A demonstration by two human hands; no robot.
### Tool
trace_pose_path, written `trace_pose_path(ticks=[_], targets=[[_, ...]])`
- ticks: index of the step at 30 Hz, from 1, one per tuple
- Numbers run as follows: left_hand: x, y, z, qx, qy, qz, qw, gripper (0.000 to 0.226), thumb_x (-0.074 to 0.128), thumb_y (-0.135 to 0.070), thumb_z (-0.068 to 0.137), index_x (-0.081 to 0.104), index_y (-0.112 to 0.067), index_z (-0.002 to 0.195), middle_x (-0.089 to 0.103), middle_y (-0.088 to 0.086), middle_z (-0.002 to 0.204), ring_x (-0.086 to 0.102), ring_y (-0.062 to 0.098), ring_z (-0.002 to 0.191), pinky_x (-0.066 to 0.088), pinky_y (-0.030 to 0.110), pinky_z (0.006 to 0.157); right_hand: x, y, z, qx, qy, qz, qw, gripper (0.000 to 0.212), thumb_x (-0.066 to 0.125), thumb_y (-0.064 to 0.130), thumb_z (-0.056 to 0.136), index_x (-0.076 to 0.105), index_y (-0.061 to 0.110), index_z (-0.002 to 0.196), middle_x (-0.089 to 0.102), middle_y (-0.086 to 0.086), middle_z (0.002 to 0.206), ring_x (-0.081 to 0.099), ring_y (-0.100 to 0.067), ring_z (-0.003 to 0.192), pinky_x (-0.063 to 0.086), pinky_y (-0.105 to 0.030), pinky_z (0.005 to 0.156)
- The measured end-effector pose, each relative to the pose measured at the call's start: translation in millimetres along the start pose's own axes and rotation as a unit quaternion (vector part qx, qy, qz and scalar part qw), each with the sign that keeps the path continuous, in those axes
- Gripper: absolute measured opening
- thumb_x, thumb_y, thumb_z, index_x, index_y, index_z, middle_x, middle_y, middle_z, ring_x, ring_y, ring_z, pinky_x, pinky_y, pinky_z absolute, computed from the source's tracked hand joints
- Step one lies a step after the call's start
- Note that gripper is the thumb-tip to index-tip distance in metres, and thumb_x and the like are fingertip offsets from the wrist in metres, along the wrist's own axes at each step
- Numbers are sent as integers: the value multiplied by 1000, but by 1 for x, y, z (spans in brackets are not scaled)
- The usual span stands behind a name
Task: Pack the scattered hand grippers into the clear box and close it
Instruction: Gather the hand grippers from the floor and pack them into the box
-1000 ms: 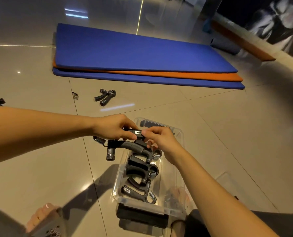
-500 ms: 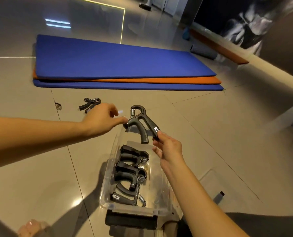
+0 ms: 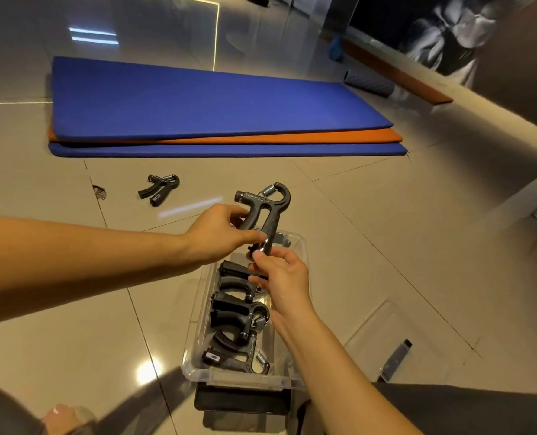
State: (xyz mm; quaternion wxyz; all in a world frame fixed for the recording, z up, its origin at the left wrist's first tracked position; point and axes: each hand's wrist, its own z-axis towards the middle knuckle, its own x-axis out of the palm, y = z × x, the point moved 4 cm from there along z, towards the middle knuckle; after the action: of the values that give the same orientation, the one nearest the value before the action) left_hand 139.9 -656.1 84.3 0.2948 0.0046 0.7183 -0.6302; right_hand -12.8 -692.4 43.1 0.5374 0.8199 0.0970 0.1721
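Hand gripper, black, spring end pointing away, is hovering over the far end of the clear box. The left hand is curling its fingers round one handle, while the right hand is pinching the other handle's tip. Three packed grippers are lying along the box's left side. One loose gripper is sitting on the floor by the blue mat's near edge, and the clear lid is lying right of the box.

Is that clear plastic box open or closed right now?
Open. The clear box has no lid on it; hand grippers inside lie uncovered, and a clear lid rests on the floor beside it.
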Motion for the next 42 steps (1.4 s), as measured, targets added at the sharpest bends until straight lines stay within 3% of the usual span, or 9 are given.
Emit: trace_pose_path(ticks=[5, 12, 15, 22, 24, 28, 34, 38, 42], targets=[[-3, 4, -1, -55, -45, -27, 997, 35, 86, -42, 73, 73, -22, 98, 73, -7, 87, 67, 7, 80, 51, 25, 72, 11, -2, -4, -38, 35, -77, 996, 29, 77, 14, 87, 58, 12, 108, 78, -1, 85, 75, -13, 80, 56, -22, 65], [-11, 8, -5, -130, -66, -22, 989, 52, 91, -45, 64, 71, -5, 89, 64, 10, 73, 58, 22, 65, 56, 50, 72, 17, -9, -9, -72, 48, -180, 980, 28, 80, 26, 85, 59, 17, 103, 75, -11, 84, 73, -24, 84, 61, -37, 75], [-12, 9, -6, -145, -65, -23, 987, 52, 93, -40, 63, 70, -2, 90, 65, 11, 73, 62, 24, 64, 58, 52, 72, 18, -12, -11, -82, 54, -186, 978, 27, 79, 24, 86, 59, 18, 102, 75, -10, 82, 73, -23, 82, 59, -32, 70], [-21, 8, -3, -90, -19, 2, 996, 37, 91, -24, 67, 70, -16, 97, 74, 3, 89, 73, 13, 79, 61, 33, 73, 0, 7, -4, -137, 35, -194, 971, 20, 76, 24, 89, 64, 22, 106, 74, -3, 92, 72, -12, 88, 58, -29, 83], [-21, 8, -4, -65, 22, 29, 997, 40, 89, -22, 69, 70, -19, 104, 73, -1, 93, 72, 13, 84, 60, 27, 72, -14, 29, 3, -200, 4, -237, 951, 28, 78, 24, 87, 64, 21, 112, 70, 2, 101, 67, -10, 93, 56, -24, 84], [-14, 8, -10, -10, 85, 128, 988, 45, 86, -25, 69, 69, -22, 111, 73, -5, 100, 70, 15, 92, 60, 38, 85, -27, 53, 9, -277, 36, -378, 883, 65, 82, 35, 82, 52, 28, 139, 54, 15, 130, 52, 5, 114, 41, -8, 91], [0, 4, -18, 77, 156, 242, 955, 63, 85, -35, 71, 63, -21, 128, 69, -6, 118, 65, 11, 106, 56, 35, 95, -29, 39, 9, -268, 125, -546, 784, 82, 82, 44, 78, 46, 24, 149, 51, 8, 143, 46, -12, 133, 40, -41, 112], [4, 5, -21, 100, 206, 290, 929, 61, 84, -36, 71, 62, -25, 126, 69, -11, 113, 64, 8, 102, 56, 33, 92, -27, 24, 7, -258, 146, -606, 738, 102, 82, 52, 75, 25, 30, 158, 39, 7, 151, 40, -16, 138, 40, -39, 111], [9, 6, -24, 109, 238, 304, 916, 51, 82, -35, 70, 64, -25, 117, 69, -12, 101, 65, 6, 93, 57, 34, 85, -24, 15, 6, -267, 152, -623, 719, 107, 80, 57, 74, 23, 24, 158, 32, 7, 157, 36, -18, 142, 37, -37, 113]])
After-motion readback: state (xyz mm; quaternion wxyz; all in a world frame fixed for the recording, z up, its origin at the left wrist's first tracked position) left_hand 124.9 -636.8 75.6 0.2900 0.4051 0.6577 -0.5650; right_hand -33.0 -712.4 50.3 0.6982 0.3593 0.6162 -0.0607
